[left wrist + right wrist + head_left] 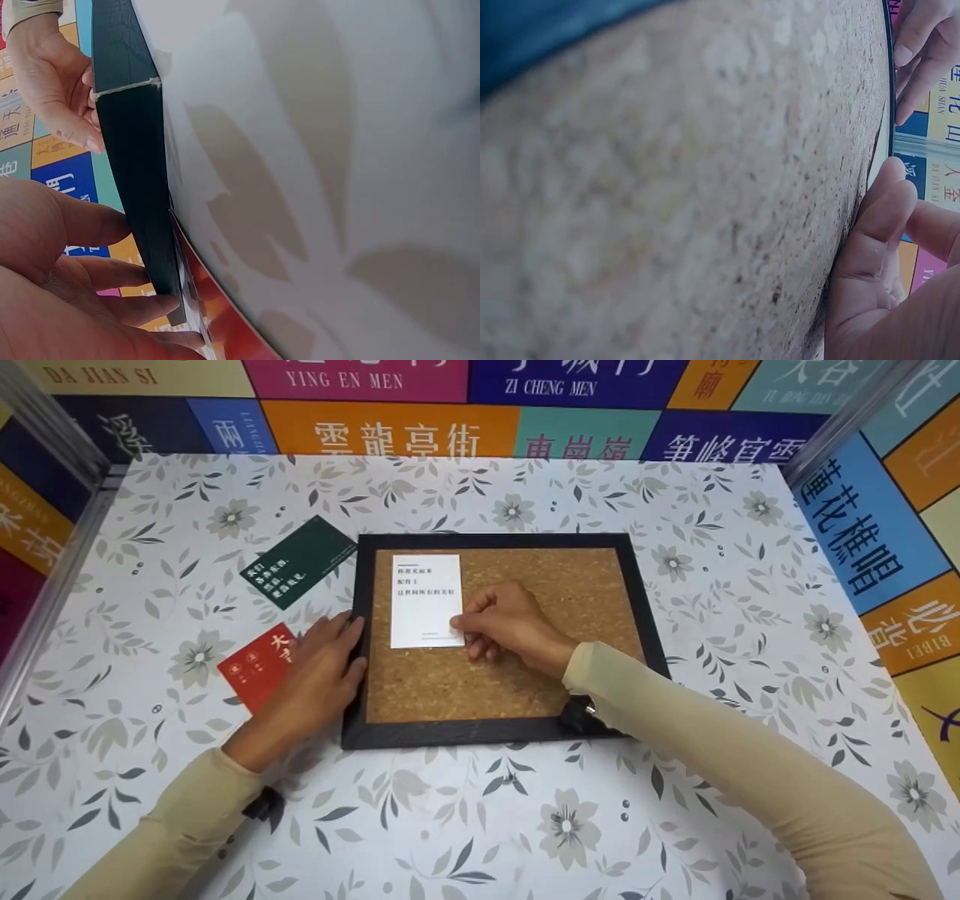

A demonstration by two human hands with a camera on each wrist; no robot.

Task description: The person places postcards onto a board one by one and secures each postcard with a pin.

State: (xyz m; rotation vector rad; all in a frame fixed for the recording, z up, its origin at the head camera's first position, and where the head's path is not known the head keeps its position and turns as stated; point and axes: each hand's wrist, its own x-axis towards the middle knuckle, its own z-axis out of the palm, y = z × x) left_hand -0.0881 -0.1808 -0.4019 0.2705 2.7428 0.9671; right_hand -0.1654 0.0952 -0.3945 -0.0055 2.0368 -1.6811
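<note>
A framed cork board (pixel 465 690) with a black border lies on the table. On its upper left part is a white card (pixel 426 600) with black printed text. My right hand (pixel 514 626) pinches the card's lower right edge between thumb and fingers, close over the cork. In the right wrist view only a sliver of the white card (pixel 882 154) shows past the fingertips. My left hand (pixel 319 671) rests at the board's left border, its fingers loosely extended against the black frame (pixel 133 157), as the left wrist view shows. That hand partly covers a red card (pixel 255 667).
A dark green card (pixel 304 561) with white text lies left of the board's upper corner. White cloth with grey flowers and leaves covers the table (pixel 465 802). Colourful panels (pixel 397 431) with large characters stand behind and at both sides.
</note>
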